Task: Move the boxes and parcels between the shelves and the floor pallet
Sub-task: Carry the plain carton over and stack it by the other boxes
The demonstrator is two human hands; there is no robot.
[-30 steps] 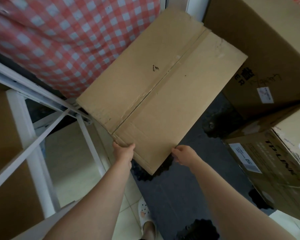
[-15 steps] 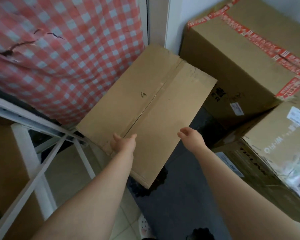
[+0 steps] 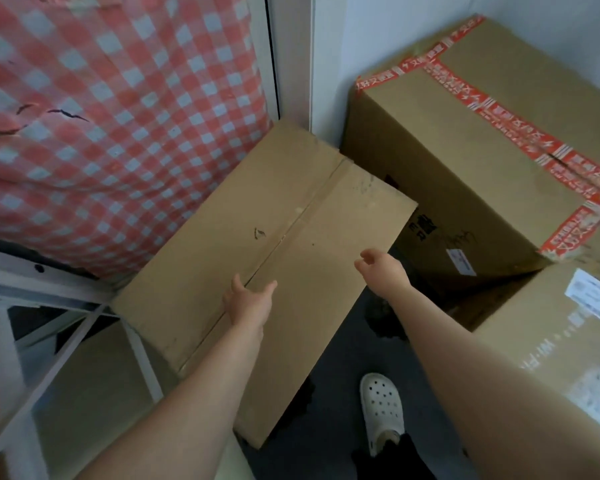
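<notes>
Plain cardboard box [image 3: 264,258] lies between white shelf frame [image 3: 21,284] and red-taped box [image 3: 465,174], far edge at checkered cloth [image 3: 118,116]; left hand [image 3: 248,303] spread loosely over its top, right hand [image 3: 381,268] loosely curled near its right edge, both holding nothing.

your head view is dim and flat, lit by soft indoor light. brightest patch: the pale wall [image 3: 413,46] at upper right, with a bluish cast. the dark floor [image 3: 326,427] loses detail, and deep shadow fills the gap beneath the taped box [image 3: 465,161]. your right forearm [image 3: 499,393] is soft and out of focus at the lower edge. print on the labelled box [image 3: 551,358] is smeared. straight lines lean toward the left edge, as on the white shelf frame [image 3: 4,341].
</notes>
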